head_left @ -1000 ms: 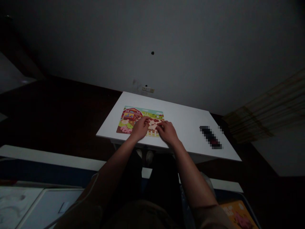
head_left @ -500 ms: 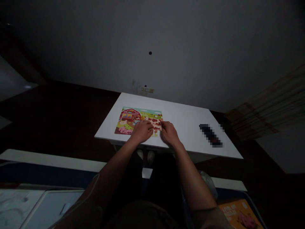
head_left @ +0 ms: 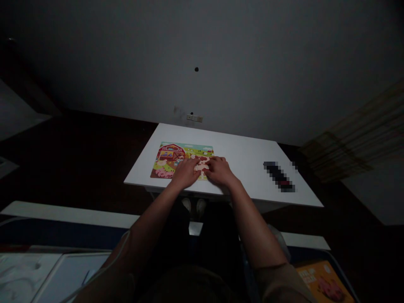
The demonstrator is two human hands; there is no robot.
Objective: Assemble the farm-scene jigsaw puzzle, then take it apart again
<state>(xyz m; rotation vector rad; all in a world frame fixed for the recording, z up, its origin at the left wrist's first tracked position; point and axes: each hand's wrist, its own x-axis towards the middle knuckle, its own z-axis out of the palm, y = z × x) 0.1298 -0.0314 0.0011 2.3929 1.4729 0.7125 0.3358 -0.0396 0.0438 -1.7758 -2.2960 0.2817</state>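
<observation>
A farm-scene jigsaw puzzle board (head_left: pixel 168 160) lies flat on the left part of the white table (head_left: pixel 243 151), showing a red barn and pigs. At its right side, a cream cow puzzle piece with brown spots (head_left: pixel 202 165) sits mostly covered by my hands. My left hand (head_left: pixel 186 173) presses its fingers on the piece's left side. My right hand (head_left: pixel 220 171) rests on its right side, the fingertips close to those of my left hand. Whether the piece is fully seated is hidden.
A pixelated dark oblong object (head_left: pixel 279 176) lies on the table's right side. A wall socket (head_left: pixel 194 118) sits behind the table. A curtain (head_left: pixel 341 143) hangs at the right. An orange box with a pig picture (head_left: pixel 325 282) lies low at the right.
My hands have drawn closer together and now cover more of the cow piece. My right hand has moved from the piece's right edge onto it. The view has shifted slightly.
</observation>
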